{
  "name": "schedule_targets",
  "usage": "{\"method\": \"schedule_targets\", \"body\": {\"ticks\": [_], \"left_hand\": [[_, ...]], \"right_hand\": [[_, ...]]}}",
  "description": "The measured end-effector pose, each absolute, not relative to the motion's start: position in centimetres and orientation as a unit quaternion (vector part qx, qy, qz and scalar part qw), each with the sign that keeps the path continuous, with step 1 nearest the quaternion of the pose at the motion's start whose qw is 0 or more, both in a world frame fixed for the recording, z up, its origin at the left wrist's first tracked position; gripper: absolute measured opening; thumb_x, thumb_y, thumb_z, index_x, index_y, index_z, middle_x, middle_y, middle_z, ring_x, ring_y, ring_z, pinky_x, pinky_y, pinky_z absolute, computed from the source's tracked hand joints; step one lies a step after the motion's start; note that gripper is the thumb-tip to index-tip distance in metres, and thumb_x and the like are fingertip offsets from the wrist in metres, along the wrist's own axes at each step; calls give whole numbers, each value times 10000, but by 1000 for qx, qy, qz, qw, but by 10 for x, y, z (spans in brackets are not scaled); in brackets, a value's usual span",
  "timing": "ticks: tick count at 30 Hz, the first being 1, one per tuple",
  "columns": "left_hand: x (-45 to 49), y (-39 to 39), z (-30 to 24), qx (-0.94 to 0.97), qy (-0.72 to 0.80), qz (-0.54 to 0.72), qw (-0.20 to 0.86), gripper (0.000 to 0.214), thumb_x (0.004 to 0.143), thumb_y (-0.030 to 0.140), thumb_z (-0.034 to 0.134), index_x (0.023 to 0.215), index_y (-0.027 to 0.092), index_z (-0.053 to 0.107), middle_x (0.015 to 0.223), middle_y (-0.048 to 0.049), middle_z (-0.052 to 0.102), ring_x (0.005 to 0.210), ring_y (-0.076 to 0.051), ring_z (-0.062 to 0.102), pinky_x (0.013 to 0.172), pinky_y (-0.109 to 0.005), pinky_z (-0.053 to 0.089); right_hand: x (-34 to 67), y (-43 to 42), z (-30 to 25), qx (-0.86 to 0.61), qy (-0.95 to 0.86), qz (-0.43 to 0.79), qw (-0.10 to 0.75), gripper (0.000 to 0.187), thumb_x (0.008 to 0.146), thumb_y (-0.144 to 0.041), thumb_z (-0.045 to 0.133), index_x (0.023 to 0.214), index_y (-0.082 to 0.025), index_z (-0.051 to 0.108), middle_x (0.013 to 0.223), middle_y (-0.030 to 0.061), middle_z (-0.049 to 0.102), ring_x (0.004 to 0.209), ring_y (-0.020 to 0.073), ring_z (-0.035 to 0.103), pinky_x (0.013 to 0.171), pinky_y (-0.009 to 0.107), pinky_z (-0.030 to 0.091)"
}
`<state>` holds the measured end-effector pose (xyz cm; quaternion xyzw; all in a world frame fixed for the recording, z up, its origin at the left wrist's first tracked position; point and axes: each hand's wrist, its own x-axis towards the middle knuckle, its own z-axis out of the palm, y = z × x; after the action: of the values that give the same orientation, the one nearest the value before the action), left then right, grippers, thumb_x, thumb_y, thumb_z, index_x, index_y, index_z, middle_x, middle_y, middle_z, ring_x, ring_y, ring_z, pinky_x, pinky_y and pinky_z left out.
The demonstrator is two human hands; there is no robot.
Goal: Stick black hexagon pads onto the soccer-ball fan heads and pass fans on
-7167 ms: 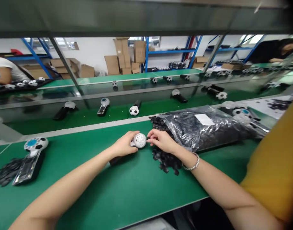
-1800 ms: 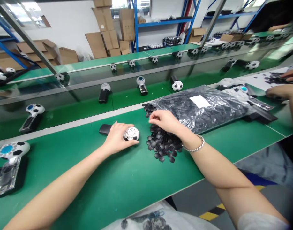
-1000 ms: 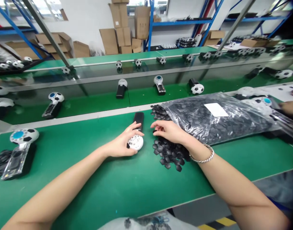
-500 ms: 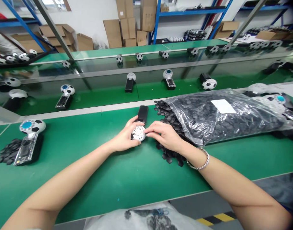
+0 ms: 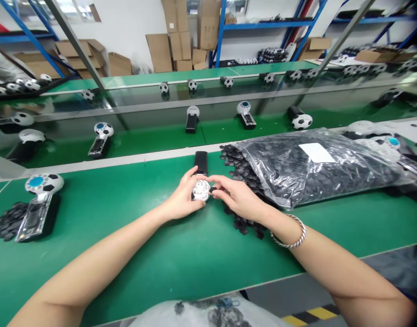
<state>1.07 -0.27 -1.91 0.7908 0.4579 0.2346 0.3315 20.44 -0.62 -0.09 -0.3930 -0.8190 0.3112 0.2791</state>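
Note:
My left hand is closed round the white ball-shaped head of a small hand fan; its black handle points away from me on the green bench. My right hand pinches a small black piece against the right side of that white head. Just under and behind my right hand lies a heap of loose black hexagon pieces, spilling from a clear plastic bag full of them.
Another fan with a football-pattern head and a clear handle lies at the left beside a small pile of black pieces. More fans ride the conveyor beyond. Cardboard boxes and blue racks stand at the back. A white bag sits at my lap.
My right hand came off the heap of black pieces and moved left to the white fan head. My left hand turned the fan so the handle points away.

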Motion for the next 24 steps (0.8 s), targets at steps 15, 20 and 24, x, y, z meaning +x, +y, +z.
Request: {"method": "schedule_targets", "body": {"ticks": [15, 20, 24], "left_hand": [[14, 5, -21, 785, 476, 248, 310, 585, 623, 128, 606, 1175, 189, 422, 1424, -150, 219, 1369, -299, 111, 1067, -500, 236], [12, 5, -21, 782, 472, 244, 327, 585, 648, 212, 648, 1184, 182, 417, 1433, -159, 180, 1374, -293, 83, 1078, -476, 229], [10, 7, -20, 779, 460, 248, 347, 516, 711, 262, 617, 1180, 194, 414, 1446, -151, 162, 1376, -292, 75, 1076, -487, 221]], "right_hand": [[199, -2, -11, -409, -746, 392, 351, 58, 777, -218, 607, 794, -178, 645, 777, 14, 634, 685, 127, 560, 632, 240, 441], [194, 0, -17, -410, -740, 407, 344, 40, 768, -206, 609, 776, -170, 625, 739, 6, 618, 682, 125, 549, 649, 246, 435], [193, 3, -20, -416, -734, 405, 353, 48, 755, -212, 620, 747, -165, 625, 729, 5, 590, 657, 115, 534, 636, 243, 430]]}}
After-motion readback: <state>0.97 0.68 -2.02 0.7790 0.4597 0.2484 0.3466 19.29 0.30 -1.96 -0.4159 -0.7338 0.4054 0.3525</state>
